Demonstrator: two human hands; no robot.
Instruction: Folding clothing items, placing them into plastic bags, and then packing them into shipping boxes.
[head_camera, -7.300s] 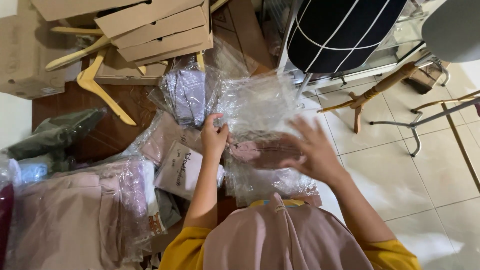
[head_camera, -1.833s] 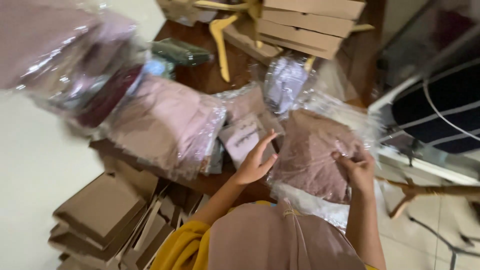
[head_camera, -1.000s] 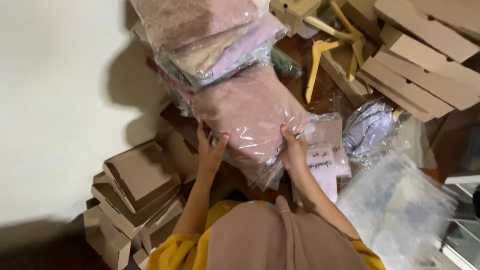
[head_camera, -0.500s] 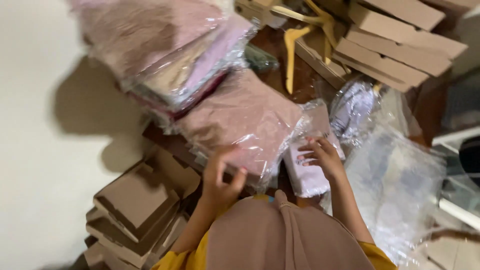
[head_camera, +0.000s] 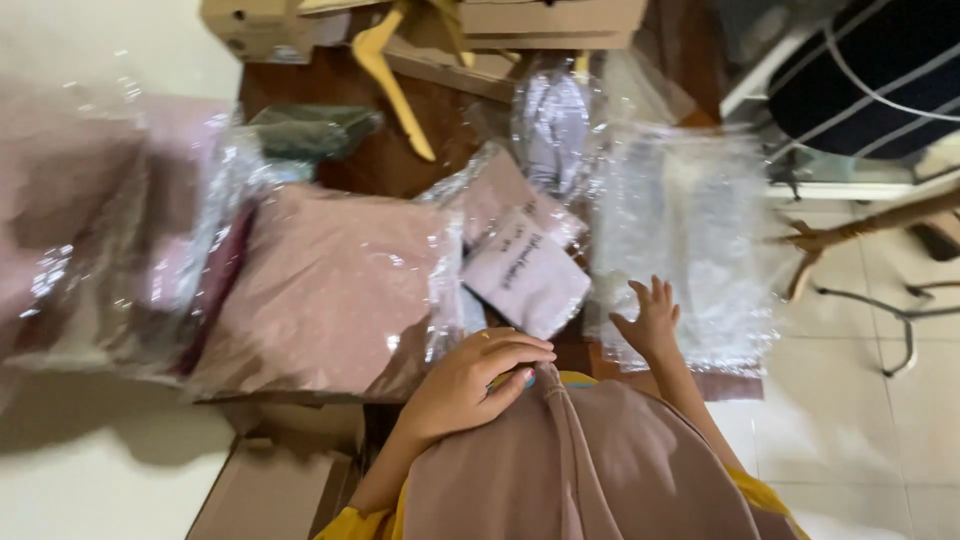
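Right hand (head_camera: 652, 322): fingers spread, palm down on the clear plastic bag (head_camera: 690, 240).
Left hand (head_camera: 478, 378): fingers together, flat against the brown headscarf (head_camera: 600, 470), holding nothing.
Bag: on the dark table (head_camera: 390, 160), long axis pointing away from the person.
Beside it: pink packaged garment (head_camera: 330, 290).

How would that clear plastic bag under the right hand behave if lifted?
The clear plastic bag looks thin and crinkled, so probably floppy and light. Its glossy film suggests it may slip under the right hand, whose spread fingers only rest on its edge.
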